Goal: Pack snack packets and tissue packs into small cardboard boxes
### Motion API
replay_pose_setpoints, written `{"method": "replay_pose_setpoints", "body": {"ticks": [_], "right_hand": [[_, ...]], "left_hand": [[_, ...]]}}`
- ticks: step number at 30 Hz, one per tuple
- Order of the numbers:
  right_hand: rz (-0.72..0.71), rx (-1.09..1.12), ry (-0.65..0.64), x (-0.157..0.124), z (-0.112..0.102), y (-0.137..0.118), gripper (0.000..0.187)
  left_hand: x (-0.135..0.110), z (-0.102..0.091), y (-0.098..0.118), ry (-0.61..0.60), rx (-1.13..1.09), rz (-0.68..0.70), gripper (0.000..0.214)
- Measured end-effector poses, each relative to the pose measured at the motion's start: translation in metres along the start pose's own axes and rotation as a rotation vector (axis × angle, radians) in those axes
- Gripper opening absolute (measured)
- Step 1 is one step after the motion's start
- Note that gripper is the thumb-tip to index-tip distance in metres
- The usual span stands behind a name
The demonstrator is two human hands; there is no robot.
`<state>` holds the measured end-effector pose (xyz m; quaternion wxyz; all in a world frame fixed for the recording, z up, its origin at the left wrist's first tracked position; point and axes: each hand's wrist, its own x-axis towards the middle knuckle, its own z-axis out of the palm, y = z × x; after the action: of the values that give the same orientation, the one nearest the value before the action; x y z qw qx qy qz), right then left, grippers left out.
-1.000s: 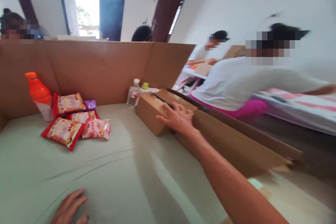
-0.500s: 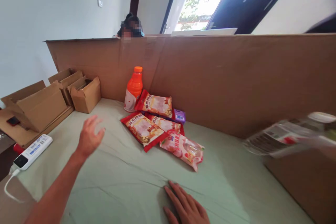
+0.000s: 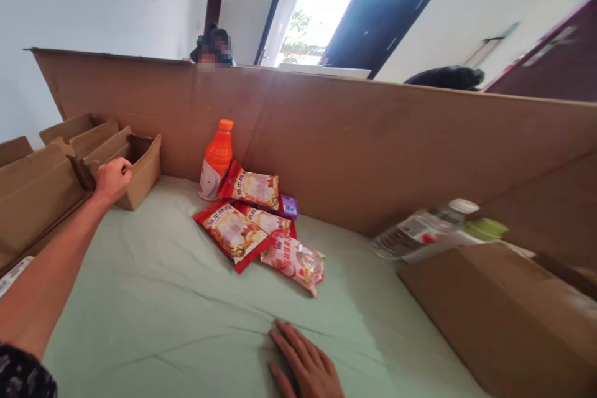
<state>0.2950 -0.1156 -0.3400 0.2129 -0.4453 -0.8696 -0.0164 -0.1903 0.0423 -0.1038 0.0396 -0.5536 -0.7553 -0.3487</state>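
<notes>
At the near edge of the worktop [image 3: 186, 329], the right hand [image 3: 308, 364] is rested palm down on the green cloth, its fingers spread a little and its grip closed on nothing. On the left, a dark patterned sleeve [image 3: 25, 373] is seen, and a white device [image 3: 15, 273] is partly covered by the forearm. Along the right edge a closed carton [image 3: 489, 305] is placed.

Near the middle, a pink packet [image 3: 293, 261] is laid against red packets [image 3: 236, 233], which are overlapped in a loose heap. Toward the far left corner, the small open carton [image 3: 147, 177] is touched at its rim by the left hand [image 3: 114, 179]; the fingers are curled, but whether the grip is clamped on the wall cannot be told. Other open cartons [image 3: 37, 183] are ranged along the left edge beside it.

Near the far edge, an orange bottle [image 3: 217, 152] is stood upright, a purple packet [image 3: 290, 206] is half hidden behind the red ones, and a clear bottle [image 3: 420, 233] is blurred toward the right. The far edge is closed off by a cardboard screen [image 3: 364, 143], above which part of a person's head [image 3: 213, 50] is seen.
</notes>
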Motion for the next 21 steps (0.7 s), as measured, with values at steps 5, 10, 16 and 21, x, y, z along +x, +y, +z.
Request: {"method": "replay_pose_setpoints", "body": {"ticks": [5,10,16,21], "right_hand": [[0.104,0.112,0.031,0.007,-0.005,-0.012,0.041],[0.255,0.338,0.075,0.012,-0.015,-0.011,0.042],[0.491,0.843,0.178,0.007,-0.035,-0.027,0.054],[0.538,1.053,0.065,0.005,-0.053,-0.06,0.059]], "left_hand": [[-0.094,-0.052,0.01,-0.122,-0.086,0.107,0.025],[-0.178,-0.091,0.017,-0.344,-0.451,0.35,0.014],[-0.242,-0.088,0.034,-0.322,-0.589,0.304,0.049],[-0.292,-0.048,0.023,-0.439,-0.915,0.138,0.097]]}}
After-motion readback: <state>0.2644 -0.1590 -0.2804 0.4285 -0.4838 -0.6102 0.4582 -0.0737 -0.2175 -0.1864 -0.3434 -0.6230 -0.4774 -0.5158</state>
